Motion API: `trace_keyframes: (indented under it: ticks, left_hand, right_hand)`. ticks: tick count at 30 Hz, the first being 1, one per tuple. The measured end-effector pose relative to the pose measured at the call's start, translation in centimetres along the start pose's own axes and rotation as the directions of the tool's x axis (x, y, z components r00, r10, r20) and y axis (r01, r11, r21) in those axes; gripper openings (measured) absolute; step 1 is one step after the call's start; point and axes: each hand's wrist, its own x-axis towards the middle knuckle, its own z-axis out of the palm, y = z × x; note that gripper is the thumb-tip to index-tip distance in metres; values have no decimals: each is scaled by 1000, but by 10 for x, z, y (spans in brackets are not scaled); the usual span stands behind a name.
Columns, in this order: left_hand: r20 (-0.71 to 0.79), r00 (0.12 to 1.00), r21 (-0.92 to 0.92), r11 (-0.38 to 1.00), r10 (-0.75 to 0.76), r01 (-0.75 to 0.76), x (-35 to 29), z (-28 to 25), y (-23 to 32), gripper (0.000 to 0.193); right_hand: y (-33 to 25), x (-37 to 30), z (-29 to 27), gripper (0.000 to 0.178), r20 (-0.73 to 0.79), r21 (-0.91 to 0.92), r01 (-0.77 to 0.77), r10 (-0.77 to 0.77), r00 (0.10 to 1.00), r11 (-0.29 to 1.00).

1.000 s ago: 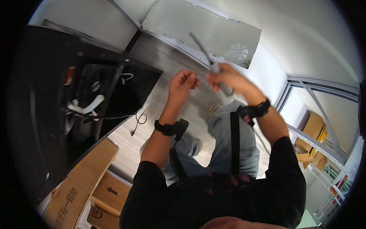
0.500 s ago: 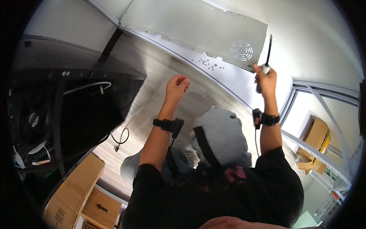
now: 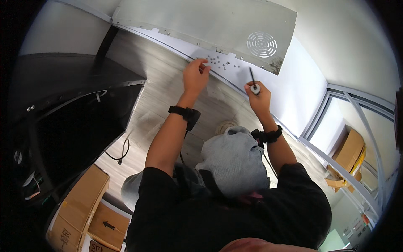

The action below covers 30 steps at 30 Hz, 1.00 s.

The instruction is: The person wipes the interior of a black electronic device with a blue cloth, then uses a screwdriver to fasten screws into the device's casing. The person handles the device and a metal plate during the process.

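Observation:
My right hand (image 3: pixel 259 100) is closed around the handle of a screwdriver (image 3: pixel 252 77). Its dark shaft points up and away from me, over the white surface. My left hand (image 3: pixel 196 77) reaches to the near edge of that surface, thumb and forefinger slightly apart, with nothing visible between them. Just beyond its fingertips lie several small screws (image 3: pixel 218 62), scattered loose. Behind them rests a grey metal panel (image 3: pixel 201 21) with a round slotted vent and small tabs along its near edge.
To my left stands a black metal cabinet (image 3: pixel 84 122) with its front uncovered and a cable inside. Cardboard boxes (image 3: pixel 79 201) are stacked at the lower left. On the right is a metal frame (image 3: pixel 336 164) with another carton (image 3: pixel 349 147) behind it. A cord (image 3: pixel 124 153) lies on the floor.
My left hand has moved forward to the screws and its fingers have parted. My right hand has come down and leftward with the screwdriver, away from the panel's corner.

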Motion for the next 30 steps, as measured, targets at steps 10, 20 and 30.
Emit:
trace_keyframes:
  ticks: [10,20,30]
  left_hand:
    - [321,886,-527,840,335,-127,-55,39,-6,83]
    - [143,925,-597,714,-353,365,-78,0,-41,14]
    - [127,861,-537,696,-493,478,-96,-15,-46,12]
  right_hand:
    - [-32,12,49,27,213,19,315,-311,926,949]
    - [23,58,29,12,106,-182,296,-281,954,938]
    - [48,65,20,27,113,-237,211,-189,975,948]
